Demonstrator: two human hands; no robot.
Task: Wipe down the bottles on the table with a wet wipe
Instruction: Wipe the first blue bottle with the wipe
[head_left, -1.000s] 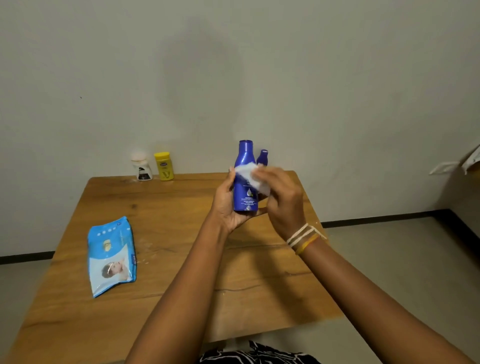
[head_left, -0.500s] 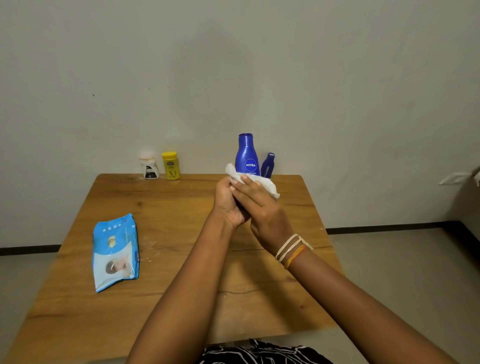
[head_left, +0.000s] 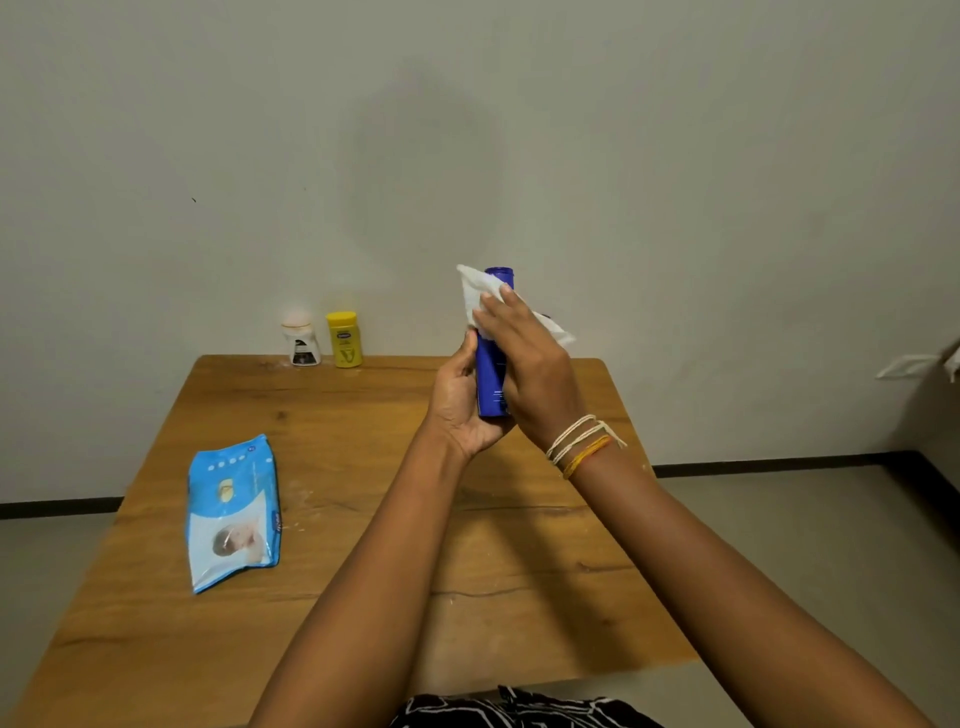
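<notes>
We saw the left hand (head_left: 464, 402) gripping the blue bottle (head_left: 491, 379) upright above the counter (head_left: 363, 519), while the right hand (head_left: 530, 364) pressed the wet wipe (head_left: 480, 296) against its neck.

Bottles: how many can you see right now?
3: the blue bottle held upright in the hands, and a white bottle and a yellow bottle at the table's far edge. Another may be hidden behind the hands.
</notes>
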